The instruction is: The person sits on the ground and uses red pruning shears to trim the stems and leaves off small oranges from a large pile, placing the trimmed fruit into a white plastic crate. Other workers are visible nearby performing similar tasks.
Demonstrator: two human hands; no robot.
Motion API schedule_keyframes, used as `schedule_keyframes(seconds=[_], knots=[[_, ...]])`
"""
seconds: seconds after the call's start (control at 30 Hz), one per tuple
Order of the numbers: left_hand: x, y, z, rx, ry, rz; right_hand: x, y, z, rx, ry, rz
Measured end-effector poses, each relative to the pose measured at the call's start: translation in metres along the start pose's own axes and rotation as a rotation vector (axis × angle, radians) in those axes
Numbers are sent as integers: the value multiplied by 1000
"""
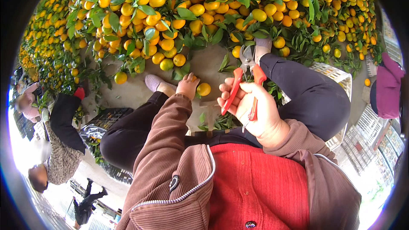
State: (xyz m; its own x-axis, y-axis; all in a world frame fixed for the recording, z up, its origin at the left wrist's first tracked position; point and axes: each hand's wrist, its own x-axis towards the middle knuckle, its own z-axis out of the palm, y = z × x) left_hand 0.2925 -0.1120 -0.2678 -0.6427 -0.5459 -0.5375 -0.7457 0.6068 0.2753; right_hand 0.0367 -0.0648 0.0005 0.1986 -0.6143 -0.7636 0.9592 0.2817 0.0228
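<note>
My right hand grips a pair of pruning shears by their red handles. The metal blades stand apart and point at the fruit heap. Over the concrete floor, between my knees, my left hand has its fingers curled over a mandarin orange, which is mostly hidden under them. Right beside that hand sits a second mandarin orange. A large heap of mandarin oranges with leaves and stems rises in front of my feet.
A white plastic crate stands by my right leg. At my left is a black plastic-lined container with leaves. A wooden piece lies between my legs. A seated person is at left, and another person at far right.
</note>
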Motion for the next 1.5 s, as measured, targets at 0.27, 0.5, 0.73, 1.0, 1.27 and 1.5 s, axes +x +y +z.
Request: schedule_keyframes(seconds=[0.27, 0.5, 0.73, 1.0, 1.27, 1.5], knots=[[19, -22, -66, -1766, -57, -485, 10, 14, 1, -160, -61, 202], [-9, 40, -164, -2455, 7, -44, -2, 24, 3, -390, -235, 405], [-32, 74, -188, -2067, 257, 128, -18, 21, 3, -239, -380, 442], [-39, 94, -201, -2523, 129, -24, -23, 17, 3, -23, -504, 494], [-42, 85, -215, -2539, 242, -90, -32, 15, 12, -50, -530, 476], [-40, 73, -215, -2478, 85, -74, -41, 19, 16, -53, -484, 494]])
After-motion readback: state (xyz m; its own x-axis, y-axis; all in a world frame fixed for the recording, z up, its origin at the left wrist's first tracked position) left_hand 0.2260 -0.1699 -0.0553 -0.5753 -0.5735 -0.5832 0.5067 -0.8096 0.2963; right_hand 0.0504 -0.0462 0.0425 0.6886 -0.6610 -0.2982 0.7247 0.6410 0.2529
